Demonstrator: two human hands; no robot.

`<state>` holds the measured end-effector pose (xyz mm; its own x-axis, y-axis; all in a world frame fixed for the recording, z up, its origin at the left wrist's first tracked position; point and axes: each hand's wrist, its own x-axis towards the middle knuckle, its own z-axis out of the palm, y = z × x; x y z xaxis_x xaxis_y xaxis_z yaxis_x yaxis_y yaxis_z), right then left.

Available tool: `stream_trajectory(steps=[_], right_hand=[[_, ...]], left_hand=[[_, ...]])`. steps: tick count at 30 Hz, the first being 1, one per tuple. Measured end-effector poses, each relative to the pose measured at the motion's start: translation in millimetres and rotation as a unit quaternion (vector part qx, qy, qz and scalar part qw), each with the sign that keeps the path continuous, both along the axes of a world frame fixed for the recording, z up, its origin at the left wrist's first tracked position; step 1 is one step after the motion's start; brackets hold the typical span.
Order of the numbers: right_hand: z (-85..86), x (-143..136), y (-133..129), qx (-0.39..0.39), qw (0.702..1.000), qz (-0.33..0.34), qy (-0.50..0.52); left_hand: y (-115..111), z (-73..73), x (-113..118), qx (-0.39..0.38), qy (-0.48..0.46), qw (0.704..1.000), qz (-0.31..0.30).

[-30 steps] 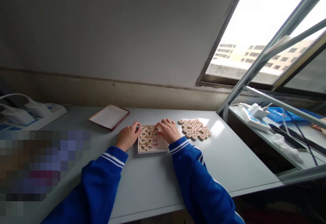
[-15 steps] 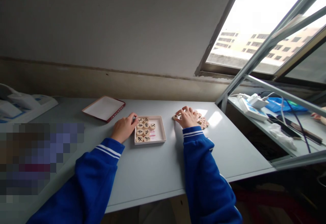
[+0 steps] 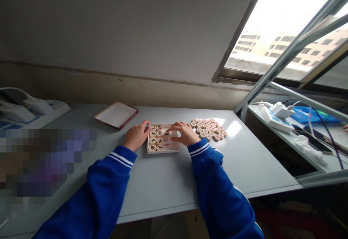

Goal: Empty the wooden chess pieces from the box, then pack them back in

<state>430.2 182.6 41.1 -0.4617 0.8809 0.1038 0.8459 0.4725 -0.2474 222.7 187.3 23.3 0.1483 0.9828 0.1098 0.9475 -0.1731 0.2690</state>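
Your left hand (image 3: pixel 135 136) is pinching the central box (image 3: pixel 163 152); your right hand (image 3: pixel 186 133) is arching over, fingers parted; desk (image 3: pixel 160 188) below, window (image 3: pixel 272 32) upper right.

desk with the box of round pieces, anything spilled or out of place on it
Nothing looks spilled or damaged. The red-sided lid looks askew: it lies angled to the box, behind and left of it, inside facing up.
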Motion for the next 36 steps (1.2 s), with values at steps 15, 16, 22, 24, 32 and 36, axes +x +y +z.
stream_trajectory(steps=[15,16,22,24,32,36], right_hand=[[8.2,36,-2,0.062,0.985,-0.154,0.037],[6.8,45,-2,0.046,0.983,-0.177,0.034],[-7.6,75,0,0.063,0.961,-0.261,-0.066],[-9.2,75,0,0.087,0.959,-0.261,-0.064],[-6.7,55,-4,0.118,0.955,-0.258,-0.087],[-3.1,27,-9,0.122,0.983,-0.139,0.003]], left_hand=[[3,-1.5,-1,-0.016,-0.011,1.0,0.005],[3,-2.7,-1,-0.014,-0.011,1.0,0.007],[5,-5.2,-1,-0.01,-0.002,1.0,0.009],[5,-4.3,0,-0.015,0.003,1.0,0.011],[4,-1.4,1,-0.017,-0.009,1.0,0.013],[4,-1.9,1,-0.026,-0.01,1.0,0.01]])
